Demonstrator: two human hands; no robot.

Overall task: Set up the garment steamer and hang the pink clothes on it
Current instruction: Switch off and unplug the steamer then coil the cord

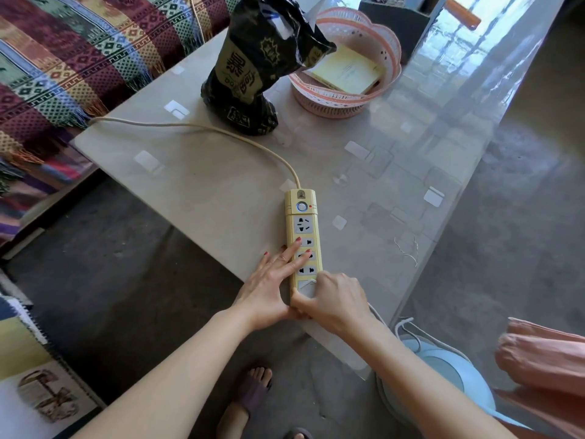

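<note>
Right hand [335,299] fingers grip plug [308,288] at power strip [303,236].

one power strip [303,239], one black bag [253,68], one pink basket [348,99], two hands [269,289]

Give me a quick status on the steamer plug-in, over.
Left hand flat, steadying power strip. Right hand gripping plug at the strip's near end socket. Steamer base on floor beside table. Nothing blocking.
</note>
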